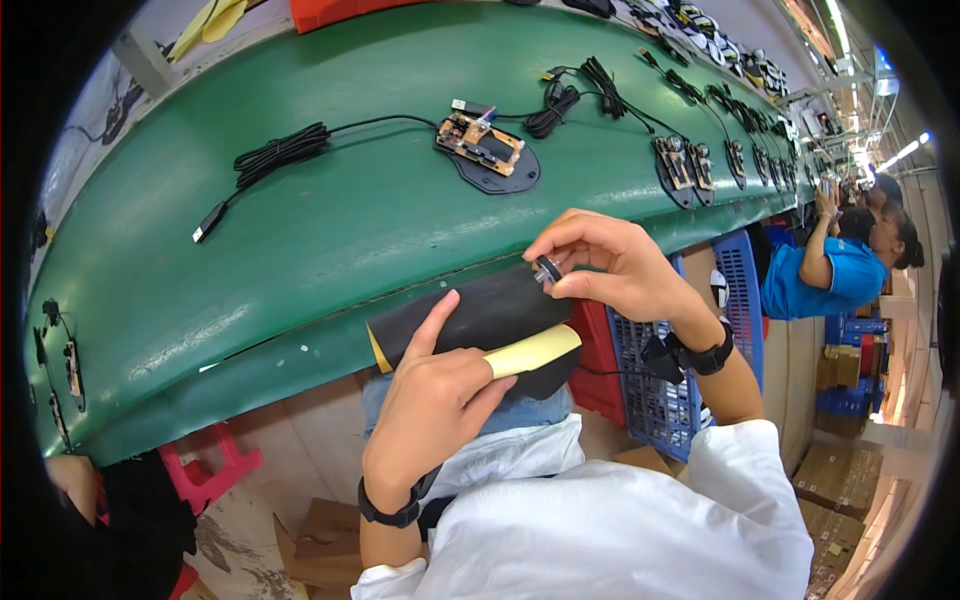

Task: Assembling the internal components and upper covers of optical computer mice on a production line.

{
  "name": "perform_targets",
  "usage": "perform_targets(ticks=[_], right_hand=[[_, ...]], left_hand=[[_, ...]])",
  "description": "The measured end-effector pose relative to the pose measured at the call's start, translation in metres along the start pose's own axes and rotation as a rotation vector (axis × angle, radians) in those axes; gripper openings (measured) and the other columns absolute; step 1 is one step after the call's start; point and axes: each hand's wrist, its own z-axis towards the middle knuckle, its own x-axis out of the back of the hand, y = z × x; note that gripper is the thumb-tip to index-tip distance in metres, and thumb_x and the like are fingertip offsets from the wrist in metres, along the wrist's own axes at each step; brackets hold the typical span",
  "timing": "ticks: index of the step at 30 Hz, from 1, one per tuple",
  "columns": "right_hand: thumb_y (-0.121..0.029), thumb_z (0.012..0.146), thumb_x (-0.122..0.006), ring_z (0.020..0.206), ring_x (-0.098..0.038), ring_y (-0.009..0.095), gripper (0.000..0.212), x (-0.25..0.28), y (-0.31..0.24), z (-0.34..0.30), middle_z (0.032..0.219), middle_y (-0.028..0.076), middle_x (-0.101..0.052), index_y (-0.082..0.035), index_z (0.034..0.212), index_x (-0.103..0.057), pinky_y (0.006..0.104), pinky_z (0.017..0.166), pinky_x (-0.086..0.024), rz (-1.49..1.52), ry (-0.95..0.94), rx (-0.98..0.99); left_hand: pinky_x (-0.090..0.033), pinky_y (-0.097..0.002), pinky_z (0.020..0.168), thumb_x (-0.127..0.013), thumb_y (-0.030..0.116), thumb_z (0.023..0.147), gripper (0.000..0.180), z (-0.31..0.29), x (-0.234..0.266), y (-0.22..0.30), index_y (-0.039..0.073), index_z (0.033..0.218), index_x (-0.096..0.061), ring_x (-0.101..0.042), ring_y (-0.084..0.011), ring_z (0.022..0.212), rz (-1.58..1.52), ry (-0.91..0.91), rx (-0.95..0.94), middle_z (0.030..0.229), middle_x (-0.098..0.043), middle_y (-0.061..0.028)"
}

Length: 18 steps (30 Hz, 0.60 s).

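My right hand [620,268] pinches a small dark scroll wheel with a light hub [547,270] between thumb and fingertips, just above the near edge of the bench. Lower and to the left, my left hand [432,395] grips a black sheet with a pale yellow underside [480,312]. Its index finger stretches out over the black face, and the curled yellow edge comes out by the thumb. Beyond both hands, a mouse base with an exposed brown circuit board [485,150] lies on the green bench, with its black cable [282,158] bundled to the left.
More mouse bases [675,165] with cables line the green bench [330,235] toward the far right. A blue plastic crate [660,395] and a red bin [597,370] stand below the bench edge. A co-worker in a blue shirt [825,275] sits at the right. A pink stool [212,465] is lower left.
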Motion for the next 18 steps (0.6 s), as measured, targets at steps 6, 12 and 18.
perform_targets(ticks=[6, 12, 18], right_hand=[[-0.009, 0.084, -0.080, 0.094, -0.067, 0.025, 0.037, -0.027, -0.010, 0.009, 0.107, 0.010, -0.063, -0.001, 0.118, -0.069, 0.0352, 0.075, -0.056, -0.659, -0.083, 0.262], [-0.013, 0.082, -0.079, 0.087, -0.067, 0.028, 0.029, -0.015, -0.020, 0.007, 0.093, 0.011, -0.060, -0.001, 0.106, -0.068, 0.0382, 0.072, -0.056, -0.976, -0.101, 0.303], [-0.012, 0.085, -0.079, 0.083, -0.068, 0.029, 0.031, 0.028, -0.024, 0.064, 0.094, 0.012, -0.063, -0.008, 0.116, -0.072, 0.0382, 0.071, -0.057, -0.982, 0.119, 0.340]], left_hand=[[-0.034, -0.0504, 0.124, -0.078, 0.006, 0.083, 0.006, -0.001, 0.003, 0.002, 0.003, 0.082, -0.074, -0.059, -0.0256, 0.061, 0.012, -0.010, 0.063, 0.060, -0.057, -0.0080], [-0.032, -0.0507, 0.124, -0.078, 0.006, 0.083, 0.004, -0.006, 0.003, -0.002, 0.003, 0.085, -0.076, -0.060, -0.0246, 0.061, -0.021, -0.033, 0.067, 0.061, -0.058, -0.0068], [-0.033, -0.0514, 0.124, -0.077, 0.005, 0.082, 0.004, -0.006, 0.005, 0.000, 0.002, 0.084, -0.075, -0.060, -0.0234, 0.060, -0.003, -0.030, 0.070, 0.062, -0.059, -0.0067]])
